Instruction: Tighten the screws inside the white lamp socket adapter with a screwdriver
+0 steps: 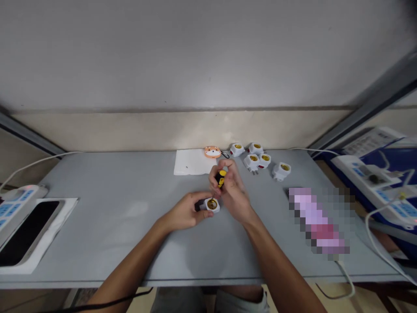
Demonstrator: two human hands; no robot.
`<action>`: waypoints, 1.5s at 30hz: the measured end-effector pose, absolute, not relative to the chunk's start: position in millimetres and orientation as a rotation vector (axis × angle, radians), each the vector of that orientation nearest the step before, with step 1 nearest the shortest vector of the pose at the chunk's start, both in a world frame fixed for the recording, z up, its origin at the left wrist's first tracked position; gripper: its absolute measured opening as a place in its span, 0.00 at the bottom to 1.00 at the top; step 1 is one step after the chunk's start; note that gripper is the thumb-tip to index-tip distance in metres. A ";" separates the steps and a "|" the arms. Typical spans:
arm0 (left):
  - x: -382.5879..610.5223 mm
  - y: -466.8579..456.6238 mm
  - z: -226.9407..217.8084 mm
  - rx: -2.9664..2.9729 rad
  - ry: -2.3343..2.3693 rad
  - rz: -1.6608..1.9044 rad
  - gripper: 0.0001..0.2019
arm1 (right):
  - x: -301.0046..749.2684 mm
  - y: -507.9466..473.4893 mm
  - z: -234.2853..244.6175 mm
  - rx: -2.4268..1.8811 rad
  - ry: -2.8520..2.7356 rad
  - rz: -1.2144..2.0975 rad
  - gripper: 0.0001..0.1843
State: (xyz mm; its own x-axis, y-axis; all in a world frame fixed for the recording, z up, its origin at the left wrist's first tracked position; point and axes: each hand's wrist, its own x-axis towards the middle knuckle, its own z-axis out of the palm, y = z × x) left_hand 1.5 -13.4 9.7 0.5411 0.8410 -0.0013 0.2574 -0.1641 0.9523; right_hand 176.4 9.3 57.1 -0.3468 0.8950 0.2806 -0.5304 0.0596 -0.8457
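My left hand (184, 211) grips a white lamp socket adapter (211, 205) from the side, its brass-lined opening facing up. My right hand (232, 190) holds a small screwdriver (220, 178) with a black and yellow handle, and its thin shaft reaches down into the socket's opening. Both hands are close together over the middle of the table. Several similar white socket adapters (257, 157) stand in a loose group at the back, beyond my right hand. Some have small red switches and metal plug pins.
The grey table (107, 230) holds a white paper sheet (192, 162) and an orange animal-face keychain (213, 152) at the back. A phone (28, 232) and power strip (16, 206) lie left. A pixelated object (319, 221) lies right, near a cabled power strip (368, 178).
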 end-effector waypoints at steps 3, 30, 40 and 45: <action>1.5 -12.5 6.8 1.752 0.912 0.727 0.16 | 177.9 9.6 58.3 -0.420 -1.162 1.546 0.15; 16.0 8.9 5.6 1.843 0.950 0.732 0.18 | 186.2 14.9 60.3 -0.511 -1.231 1.365 0.20; 24.9 14.4 -5.2 1.773 0.951 0.810 0.22 | 194.6 24.5 59.6 -0.501 -1.226 1.334 0.17; 23.7 13.1 -7.7 1.799 0.953 0.832 0.20 | 195.9 23.5 60.8 -0.502 -1.172 1.480 0.23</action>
